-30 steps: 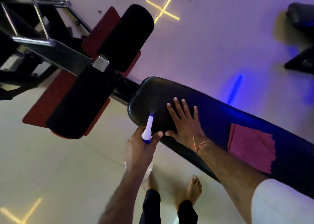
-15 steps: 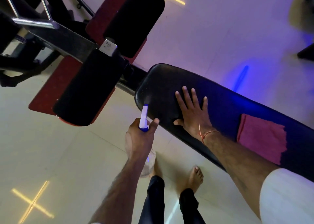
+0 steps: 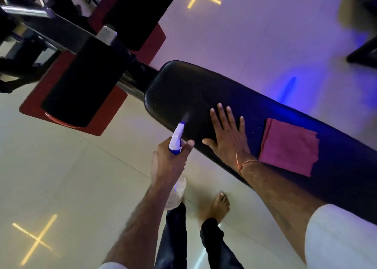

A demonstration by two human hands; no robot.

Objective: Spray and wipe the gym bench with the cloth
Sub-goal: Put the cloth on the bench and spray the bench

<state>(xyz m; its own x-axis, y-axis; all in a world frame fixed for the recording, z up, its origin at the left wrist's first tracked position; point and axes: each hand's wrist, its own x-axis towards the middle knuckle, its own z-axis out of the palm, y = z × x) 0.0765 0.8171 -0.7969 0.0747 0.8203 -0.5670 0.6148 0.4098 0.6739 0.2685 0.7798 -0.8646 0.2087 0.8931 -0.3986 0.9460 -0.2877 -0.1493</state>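
The black padded gym bench [image 3: 183, 89] runs from the centre toward the lower right. My left hand [image 3: 169, 162] grips a clear spray bottle [image 3: 177, 140] with a white and blue nozzle aimed at the pad's near end; a faint mist shows at the nozzle tip and small droplets speckle the pad. My right hand [image 3: 226, 134] lies flat on the pad, fingers spread, holding nothing. A folded pink cloth [image 3: 289, 146] rests on the pad just right of that hand, untouched.
Two black roller pads [image 3: 85, 87] on a metal frame [image 3: 26, 11] stand over a red mat [image 3: 67, 125] at the upper left. Another dark machine's base [image 3: 363, 50] sits at the far right. My bare feet [image 3: 218, 205] stand on the pale tiled floor beside the bench.
My left hand has lifted the bottle slightly toward the pad and a mist has appeared at the nozzle. The right hand stays flat on the bench; the cloth has not moved.
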